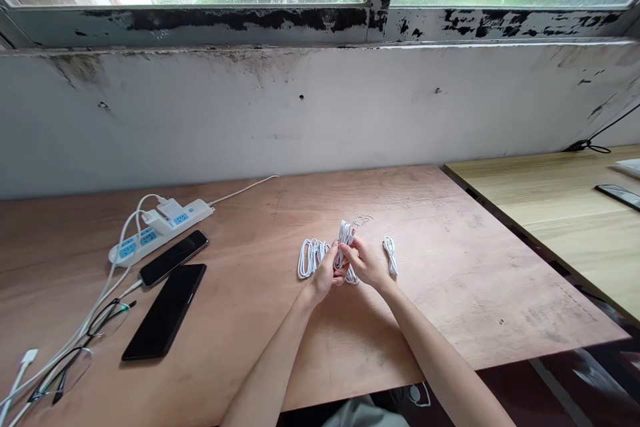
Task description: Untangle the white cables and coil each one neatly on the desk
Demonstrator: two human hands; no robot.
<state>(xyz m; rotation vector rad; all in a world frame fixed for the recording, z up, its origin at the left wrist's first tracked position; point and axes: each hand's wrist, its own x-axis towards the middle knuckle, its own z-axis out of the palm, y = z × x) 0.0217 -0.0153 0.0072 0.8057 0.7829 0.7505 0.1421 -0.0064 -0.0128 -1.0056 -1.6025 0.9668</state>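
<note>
Your hands: left hand (325,277), right hand (366,263), both gripping white cable bundle (344,243)
To their right: one coiled cable (391,255)
To their left: two smartphones (165,310), one power strip (160,232), one eyeglasses (83,353)

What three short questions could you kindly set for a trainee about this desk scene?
1. Multiple choice: what do the left hand and right hand hold?
A) a white cable
B) a pair of scissors
C) a mug

2. True or false: the white power strip lies to the left of the hands.

3. Fill in the blank: the eyeglasses lie on the plywood desk to the ___ of the two black phones.

Key: 1. A; 2. True; 3. left
</note>
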